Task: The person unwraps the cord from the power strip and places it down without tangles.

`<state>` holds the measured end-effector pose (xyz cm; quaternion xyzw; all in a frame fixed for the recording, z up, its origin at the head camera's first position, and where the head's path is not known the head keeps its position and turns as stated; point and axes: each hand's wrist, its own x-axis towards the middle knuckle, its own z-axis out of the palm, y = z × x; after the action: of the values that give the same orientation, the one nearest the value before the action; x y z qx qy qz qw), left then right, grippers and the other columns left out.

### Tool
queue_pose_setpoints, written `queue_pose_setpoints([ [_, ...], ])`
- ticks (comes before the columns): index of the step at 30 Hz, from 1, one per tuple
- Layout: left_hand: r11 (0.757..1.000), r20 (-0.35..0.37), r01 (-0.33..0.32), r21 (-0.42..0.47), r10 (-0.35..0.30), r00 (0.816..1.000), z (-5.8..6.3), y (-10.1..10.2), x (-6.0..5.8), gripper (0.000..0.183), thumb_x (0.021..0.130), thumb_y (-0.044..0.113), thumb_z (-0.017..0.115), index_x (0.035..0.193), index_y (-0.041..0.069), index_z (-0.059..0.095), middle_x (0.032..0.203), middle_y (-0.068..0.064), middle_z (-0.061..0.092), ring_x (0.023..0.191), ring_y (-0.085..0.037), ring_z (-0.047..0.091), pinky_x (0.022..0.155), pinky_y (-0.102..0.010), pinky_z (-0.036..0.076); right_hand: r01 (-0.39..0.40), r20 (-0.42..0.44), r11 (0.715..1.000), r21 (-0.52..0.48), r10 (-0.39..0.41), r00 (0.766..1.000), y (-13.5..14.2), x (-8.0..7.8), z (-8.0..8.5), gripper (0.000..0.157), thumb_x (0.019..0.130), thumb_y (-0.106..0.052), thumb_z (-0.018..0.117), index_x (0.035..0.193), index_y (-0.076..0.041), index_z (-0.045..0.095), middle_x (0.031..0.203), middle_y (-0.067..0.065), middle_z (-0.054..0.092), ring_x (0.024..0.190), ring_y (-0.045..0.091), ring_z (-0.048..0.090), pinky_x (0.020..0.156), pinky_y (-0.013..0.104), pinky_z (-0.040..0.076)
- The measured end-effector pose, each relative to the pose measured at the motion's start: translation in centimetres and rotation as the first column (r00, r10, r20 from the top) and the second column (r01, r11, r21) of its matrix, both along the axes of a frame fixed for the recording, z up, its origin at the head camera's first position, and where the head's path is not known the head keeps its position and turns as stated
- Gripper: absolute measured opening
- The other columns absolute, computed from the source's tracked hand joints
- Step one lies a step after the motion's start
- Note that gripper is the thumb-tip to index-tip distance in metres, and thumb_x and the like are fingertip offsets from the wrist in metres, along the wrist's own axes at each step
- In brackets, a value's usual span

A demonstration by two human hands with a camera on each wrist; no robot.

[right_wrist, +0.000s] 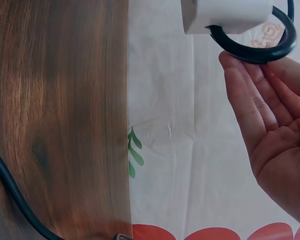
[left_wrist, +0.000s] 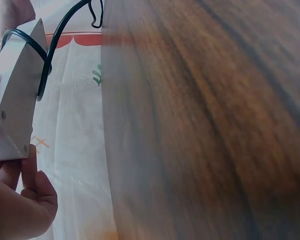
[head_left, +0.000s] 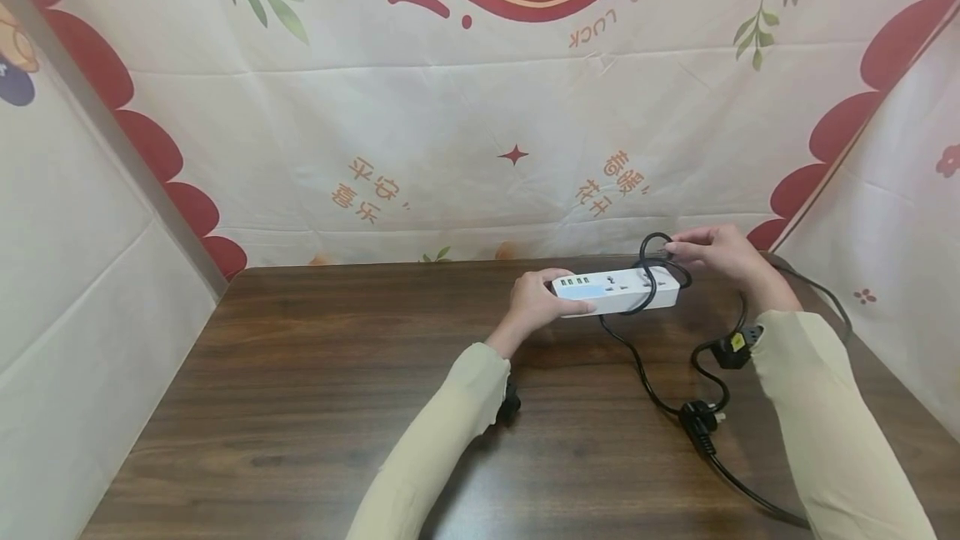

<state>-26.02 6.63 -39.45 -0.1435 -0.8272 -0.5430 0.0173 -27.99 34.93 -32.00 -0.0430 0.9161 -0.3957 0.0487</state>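
A white power strip (head_left: 619, 303), with sockets and a row of USB ports facing up, is held above the table near its back edge. My left hand (head_left: 532, 300) grips its left end, thumb along the near side; fingertips show at that end in the left wrist view. The strip's black power cord (right_wrist: 255, 54) winds around its right end in a loop. My right hand (head_left: 722, 257) pinches this loop between thumb and fingers, just beyond the strip's right end. From the strip the cord hangs down to the tabletop.
On the brown wooden table (head_left: 315, 390), a black plug (head_left: 697, 419) lies at the right with cord trailing to the front. A black plug piece with a yellow label (head_left: 731, 350) sits by my right sleeve. A printed cloth (head_left: 450, 123) hangs behind the table.
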Motion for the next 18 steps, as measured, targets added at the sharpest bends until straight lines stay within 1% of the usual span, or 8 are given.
queue_pose_setpoints([
  [4, 1.0, 0.007, -0.007, -0.002, 0.007, 1.0, -0.1, 0.0, 0.0, 0.046, 0.058, 0.033, 0.086, 0.098, 0.017, 0.07, 0.085, 0.011, 0.067, 0.074, -0.002, 0.055, 0.064, -0.021, 0.04, -0.012, -0.005, 0.999, -0.037, 0.012, 1.0, 0.3, 0.1, 0.1, 0.062, 0.084, -0.043, 0.06, 0.119, 0.007, 0.053, 0.095, 0.004, 0.069, 0.081, 0.009, 0.066, 0.093, 0.057, 0.032],
  [6, 1.0, 0.01, -0.009, -0.001, 0.009, 1.0, -0.2, -0.1, -0.1, 0.046, 0.058, 0.033, 0.086, 0.098, 0.017, 0.07, 0.085, 0.011, 0.067, 0.074, -0.002, 0.055, 0.063, -0.021, 0.041, -0.013, -0.013, 0.999, -0.035, 0.012, 1.0, 0.5, 0.3, 0.2, 0.062, 0.084, -0.043, 0.06, 0.12, 0.008, 0.052, 0.097, 0.005, 0.069, 0.079, 0.007, 0.065, 0.094, 0.058, 0.029],
  [8, 1.0, 0.01, -0.008, -0.002, 0.008, 1.0, -0.2, -0.1, -0.1, 0.046, 0.058, 0.033, 0.086, 0.098, 0.017, 0.07, 0.085, 0.011, 0.067, 0.073, -0.002, 0.055, 0.063, -0.021, 0.041, -0.013, -0.025, 1.0, -0.01, 0.013, 1.0, 0.7, 0.4, 0.3, 0.064, 0.085, -0.044, 0.059, 0.121, 0.008, 0.051, 0.102, 0.01, 0.067, 0.077, 0.005, 0.065, 0.094, 0.059, 0.028],
  [11, 1.0, 0.01, -0.008, -0.003, 0.008, 1.0, -0.2, -0.1, -0.2, 0.047, 0.058, 0.033, 0.086, 0.099, 0.017, 0.069, 0.086, 0.01, 0.067, 0.074, -0.003, 0.055, 0.063, -0.021, 0.041, -0.003, -0.038, 1.0, 0.02, 0.004, 0.999, 1.1, 0.6, 0.4, 0.065, 0.085, -0.045, 0.059, 0.121, 0.008, 0.051, 0.105, 0.013, 0.066, 0.076, 0.003, 0.064, 0.093, 0.055, 0.033],
  [13, 1.0, 0.009, -0.013, -0.006, 0.013, 1.0, -0.2, 0.0, -0.2, 0.048, 0.058, 0.033, 0.086, 0.099, 0.017, 0.069, 0.086, 0.01, 0.067, 0.075, -0.003, 0.055, 0.065, -0.021, 0.041, 0.001, -0.052, 0.999, 0.041, 0.001, 0.999, 1.5, 0.8, 0.4, 0.062, 0.085, -0.044, 0.058, 0.119, 0.008, 0.054, 0.1, 0.009, 0.068, 0.077, 0.002, 0.064, 0.089, 0.044, 0.041],
  [15, 1.0, 0.011, -0.017, -0.005, 0.017, 1.0, -0.2, 0.1, -0.2, 0.048, 0.058, 0.033, 0.086, 0.099, 0.017, 0.069, 0.086, 0.01, 0.067, 0.075, -0.003, 0.054, 0.065, -0.021, 0.04, 0.002, -0.065, 1.0, 0.015, -0.001, 0.998, 1.9, 0.9, 0.4, 0.057, 0.085, -0.04, 0.06, 0.116, 0.008, 0.056, 0.092, 0.002, 0.07, 0.077, 0.003, 0.064, 0.081, 0.031, 0.048],
  [17, 1.0, 0.011, -0.02, -0.008, 0.02, 1.0, -0.2, 0.1, -0.2, 0.048, 0.058, 0.033, 0.086, 0.1, 0.017, 0.069, 0.087, 0.01, 0.067, 0.076, -0.003, 0.054, 0.066, -0.021, 0.04, -0.003, -0.081, 1.0, -0.004, 0.003, 0.997, 2.3, 1.0, 0.3, 0.053, 0.086, -0.036, 0.061, 0.113, 0.009, 0.057, 0.085, -0.005, 0.07, 0.077, 0.004, 0.065, 0.072, 0.021, 0.049],
  [18, 1.0, 0.011, -0.02, -0.008, 0.02, 1.0, -0.2, 0.1, -0.2, 0.048, 0.058, 0.034, 0.085, 0.1, 0.017, 0.069, 0.087, 0.01, 0.067, 0.076, -0.003, 0.054, 0.066, -0.022, 0.04, -0.006, -0.091, 1.0, -0.006, 0.005, 0.996, 2.4, 1.1, 0.3, 0.051, 0.086, -0.035, 0.061, 0.111, 0.01, 0.058, 0.082, -0.007, 0.07, 0.076, 0.003, 0.065, 0.068, 0.016, 0.048],
])
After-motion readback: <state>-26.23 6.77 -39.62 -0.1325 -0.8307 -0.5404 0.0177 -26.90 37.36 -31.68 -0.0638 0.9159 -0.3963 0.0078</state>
